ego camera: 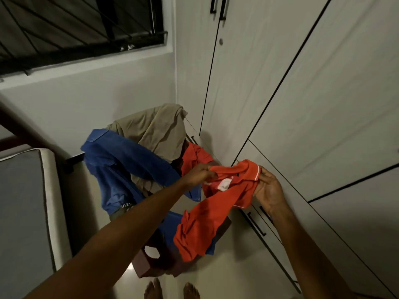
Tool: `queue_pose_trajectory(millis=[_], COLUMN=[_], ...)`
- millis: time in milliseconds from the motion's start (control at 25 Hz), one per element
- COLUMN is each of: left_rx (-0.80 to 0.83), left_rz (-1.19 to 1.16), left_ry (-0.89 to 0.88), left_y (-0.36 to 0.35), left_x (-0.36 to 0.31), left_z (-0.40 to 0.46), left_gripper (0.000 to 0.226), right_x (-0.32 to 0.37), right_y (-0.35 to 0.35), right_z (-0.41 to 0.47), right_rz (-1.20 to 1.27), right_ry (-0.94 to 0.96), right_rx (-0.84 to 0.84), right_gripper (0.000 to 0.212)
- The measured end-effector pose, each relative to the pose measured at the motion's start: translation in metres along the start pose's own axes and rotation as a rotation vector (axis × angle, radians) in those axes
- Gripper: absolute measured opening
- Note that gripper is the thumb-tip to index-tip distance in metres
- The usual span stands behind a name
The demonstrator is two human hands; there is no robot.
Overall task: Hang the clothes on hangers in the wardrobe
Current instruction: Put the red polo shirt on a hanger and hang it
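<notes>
From the head camera, looking down: both hands hold an orange shirt up in front of the closed wardrobe. The left hand has its grip pinched on the cloth at the collar, next to a small white label sewn inside the neck. The right hand has its grip closed on the other side of the collar, fingers curled under the cloth and the thumb on top near a thin white edge stripe. The rest of the shirt hangs down from the hands, bunched and twisted, with its lower end in front of a dark brown stool that stands on the pale floor.

Behind the shirt, a chair is piled with clothes: blue jeans draped over the left side, a tan garment over the back, and another bit of orange cloth just beside the left hand. A grey cushion with a pale border sits at the left. A barred window is at the upper left. The person's bare feet show at the bottom edge.
</notes>
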State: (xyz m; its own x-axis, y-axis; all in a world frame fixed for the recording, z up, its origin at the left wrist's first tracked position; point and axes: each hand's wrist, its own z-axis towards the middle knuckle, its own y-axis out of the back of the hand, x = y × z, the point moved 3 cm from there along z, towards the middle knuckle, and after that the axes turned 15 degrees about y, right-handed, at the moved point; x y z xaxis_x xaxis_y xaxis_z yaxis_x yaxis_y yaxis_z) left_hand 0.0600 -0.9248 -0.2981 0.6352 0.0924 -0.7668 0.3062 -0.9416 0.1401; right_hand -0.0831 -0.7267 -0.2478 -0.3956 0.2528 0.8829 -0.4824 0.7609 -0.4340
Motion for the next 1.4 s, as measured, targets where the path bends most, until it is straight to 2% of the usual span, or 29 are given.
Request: queue_pose_trajectory(millis=[80, 160, 200, 280, 400, 520, 600, 640, 680, 720, 840, 960, 1040, 1120, 1200, 1280, 1400], left_rx=[-0.096, -0.157, -0.194, -0.251, -0.300, -0.393, -0.461, -0.498, -0.514, -0.500, -0.350, -0.205, -0.072, 0.051, 0.094, 0.095, 0.155], left_rz=[-0.102, -0.072, -0.019, 0.068, 0.172, 0.409, 0.498, 0.476, 0.430, 0.380, 0.368, 0.396, 0.438, 0.544, 0.544, 0.456, 0.409], left_ry=[-0.037, -0.089, -0.125, -0.204, -0.335, -0.577, -0.670, -0.684, -0.686, -0.676, -0.567, -0.523, -0.481, -0.465, -0.510, -0.588, -0.687], left_y=[0.005, 0.006, 0.006, 0.000, -0.016, -0.036, -0.055, -0.063, -0.072, -0.080, -0.106, -0.133, -0.150, -0.175, -0.202, -0.234, -0.296], left_x=[-0.016, -0.029, -0.035, -0.044, -0.056, -0.067, -0.076, -0.080, -0.082, -0.083, -0.076, -0.076, -0.084, -0.091, -0.098, -0.104, -0.111], left_z=[-0.042, -0.081, -0.099, -0.133, -0.180, -0.224, -0.256, -0.271, -0.285, -0.295, -0.315, -0.337, -0.355, -0.370, -0.380, -0.393, -0.415], left_gripper=[0.016, 0.005, 0.007, 0.019, 0.034, 0.026, 0.025, 0.022, 0.020, 0.022, 0.036, 0.032, 0.034, 0.039, 0.039, 0.035, 0.034], right_x=[0.024, 0.044, 0.054, 0.068, 0.087, 0.108, 0.117, 0.118, 0.120, 0.122, 0.118, 0.123, 0.131, 0.141, 0.151, 0.160, 0.169], right_y=[0.002, -0.001, -0.005, -0.012, -0.016, -0.022, -0.019, -0.016, -0.013, -0.011, 0.009, 0.028, 0.046, 0.068, 0.092, 0.120, 0.170], right_z=[-0.020, -0.047, -0.062, -0.093, -0.139, -0.191, -0.225, -0.242, -0.263, -0.283, -0.329, -0.380, -0.407, -0.435, -0.461, -0.486, -0.524], right_rz=[-0.071, -0.176, -0.213, -0.230, -0.192, -0.185, -0.205, -0.191, -0.156, -0.095, 0.059, 0.054, -0.138, -0.346, -0.509, -0.773, -1.078], right_ry=[0.021, 0.045, 0.063, 0.091, 0.122, 0.183, 0.251, 0.277, 0.295, 0.304, 0.294, 0.250, 0.282, 0.323, 0.323, 0.315, 0.271], right_rx=[-0.008, -0.030, -0.032, -0.022, -0.024, -0.055, -0.112, -0.142, -0.196, -0.255, -0.382, -0.380, -0.324, -0.287, -0.298, -0.368, -0.566], right_gripper=[0.036, 0.034, 0.034, 0.034, 0.048, 0.052, 0.062, 0.059, 0.046, 0.030, 0.052, 0.029, 0.012, 0.020, 0.023, 0.007, 0.005])
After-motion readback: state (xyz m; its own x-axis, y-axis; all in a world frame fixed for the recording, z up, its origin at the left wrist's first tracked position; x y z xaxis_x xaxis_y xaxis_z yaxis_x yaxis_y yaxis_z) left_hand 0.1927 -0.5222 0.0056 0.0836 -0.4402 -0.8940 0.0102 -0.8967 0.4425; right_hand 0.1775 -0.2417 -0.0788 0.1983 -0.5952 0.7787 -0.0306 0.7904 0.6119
